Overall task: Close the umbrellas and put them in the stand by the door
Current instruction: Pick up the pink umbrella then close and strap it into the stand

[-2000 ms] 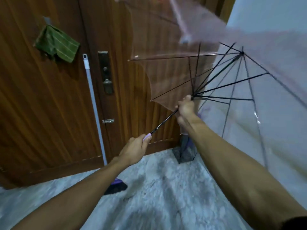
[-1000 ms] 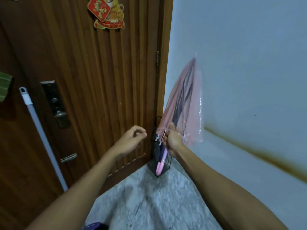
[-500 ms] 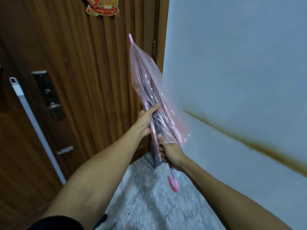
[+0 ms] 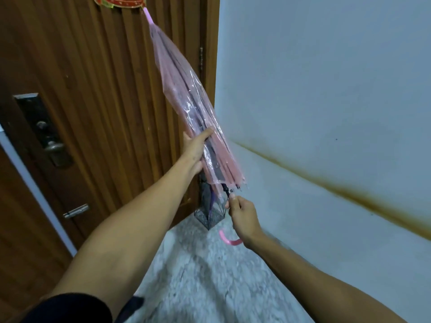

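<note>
**Pink umbrella folded, not yet in the stand**

The pink umbrella (image 4: 193, 113) was collapsed, tip up against the door (image 4: 93, 89), directly above the wire stand (image 4: 210, 215) in the corner. Two seconds earlier its canopy was spread wide; closing looked done, stowing remained. My left hand (image 4: 194, 149) gripped the bunched canopy; my right hand (image 4: 242, 215) pinched the shaft just above the stand. The red ornament (image 4: 119, 1) on the door carried nothing I could read.

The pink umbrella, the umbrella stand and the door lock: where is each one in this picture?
pink umbrella (image 4: 186, 94): head view, on the folded canopy.
umbrella stand (image 4: 211, 217): head view, on its mesh wall near the floor.
door lock (image 4: 44, 129): head view, on the dark plate.
</note>
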